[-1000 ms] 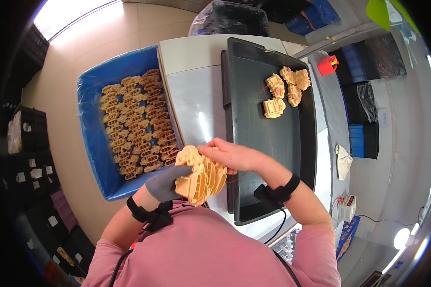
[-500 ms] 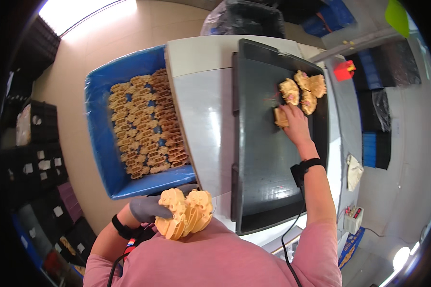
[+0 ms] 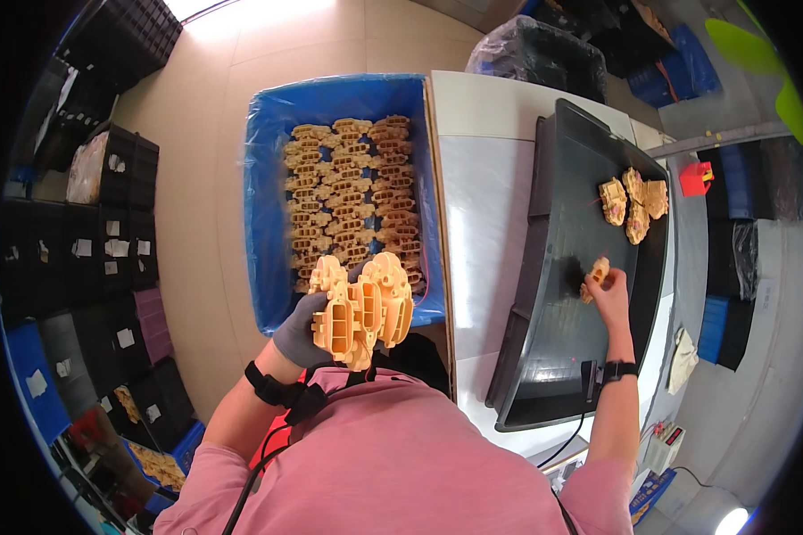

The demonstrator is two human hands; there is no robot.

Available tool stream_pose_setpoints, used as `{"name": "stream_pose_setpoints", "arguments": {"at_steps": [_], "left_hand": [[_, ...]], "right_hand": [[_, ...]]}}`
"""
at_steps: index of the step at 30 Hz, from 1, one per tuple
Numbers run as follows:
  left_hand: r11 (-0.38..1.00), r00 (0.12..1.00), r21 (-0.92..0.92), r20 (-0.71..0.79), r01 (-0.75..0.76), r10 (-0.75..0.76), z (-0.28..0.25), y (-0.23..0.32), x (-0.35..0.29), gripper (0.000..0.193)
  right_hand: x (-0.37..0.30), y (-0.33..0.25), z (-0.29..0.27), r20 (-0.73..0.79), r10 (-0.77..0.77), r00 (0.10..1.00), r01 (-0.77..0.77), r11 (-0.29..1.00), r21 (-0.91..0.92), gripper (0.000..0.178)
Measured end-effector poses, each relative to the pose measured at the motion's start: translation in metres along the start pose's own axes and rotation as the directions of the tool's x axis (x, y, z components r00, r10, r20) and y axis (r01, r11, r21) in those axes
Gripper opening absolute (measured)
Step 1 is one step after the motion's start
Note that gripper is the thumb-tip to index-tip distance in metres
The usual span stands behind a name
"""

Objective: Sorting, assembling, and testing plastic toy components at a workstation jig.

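Note:
My left hand (image 3: pixel 298 335), in a grey glove, is closed on several tan moulded plastic parts (image 3: pixel 366 308) stacked side by side. It holds them over the near end of a blue-lined crate (image 3: pixel 268 214). Inside that crate, similar tan parts (image 3: pixel 350 192) lie in tight rows. On the right, my bare right hand (image 3: pixel 613 299) pinches one tan plastic part (image 3: pixel 597 278) at or just above the floor of a black tray (image 3: pixel 558 348). Farther up the tray, a small cluster of tan parts (image 3: pixel 635 207) rests, some with pinkish marks.
A white table (image 3: pixel 482 223) lies between crate and tray. Beyond it stands a bin lined with clear plastic (image 3: pixel 544 53). A red object (image 3: pixel 696 178) and a pale cloth (image 3: pixel 682 361) are right of the tray. Black crates (image 3: pixel 107 241) are stacked far left.
The view has swung left. My left hand has moved forward from my chest to the blue crate with its parts. My right hand has drawn its part nearer, away from the cluster.

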State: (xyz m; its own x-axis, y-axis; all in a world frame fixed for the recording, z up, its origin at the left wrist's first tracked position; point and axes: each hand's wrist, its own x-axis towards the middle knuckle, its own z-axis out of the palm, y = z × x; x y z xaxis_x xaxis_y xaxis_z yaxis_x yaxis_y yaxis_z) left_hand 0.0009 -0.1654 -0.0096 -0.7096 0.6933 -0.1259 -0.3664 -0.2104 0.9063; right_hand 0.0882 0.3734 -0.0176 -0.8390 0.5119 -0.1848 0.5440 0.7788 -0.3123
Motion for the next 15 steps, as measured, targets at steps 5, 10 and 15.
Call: {"name": "stream_pose_setpoints", "arguments": {"at_steps": [5, 10, 15], "left_hand": [[0.793, 0.980, -0.592, -0.025, 0.143, -0.196, -0.014, 0.000, 0.003, 0.064], [0.521, 0.969, -0.822, 0.138, 0.228, -0.205, -0.012, 0.020, 0.018, 0.063], [0.403, 0.925, -0.833, 0.322, 0.378, -0.202, -0.029, 0.008, 0.022, 0.061]], "right_hand": [[-0.036, -0.035, -0.028, 0.167, 0.390, 0.906, -0.380, 0.570, 0.729, 0.053], [-0.071, -0.106, -0.062, 0.172, 0.205, 0.964, -0.235, 0.344, 0.909, 0.045], [-0.102, -0.221, -0.055, 0.530, -0.298, 0.794, -0.250, 0.635, 0.731, 0.050]]}}
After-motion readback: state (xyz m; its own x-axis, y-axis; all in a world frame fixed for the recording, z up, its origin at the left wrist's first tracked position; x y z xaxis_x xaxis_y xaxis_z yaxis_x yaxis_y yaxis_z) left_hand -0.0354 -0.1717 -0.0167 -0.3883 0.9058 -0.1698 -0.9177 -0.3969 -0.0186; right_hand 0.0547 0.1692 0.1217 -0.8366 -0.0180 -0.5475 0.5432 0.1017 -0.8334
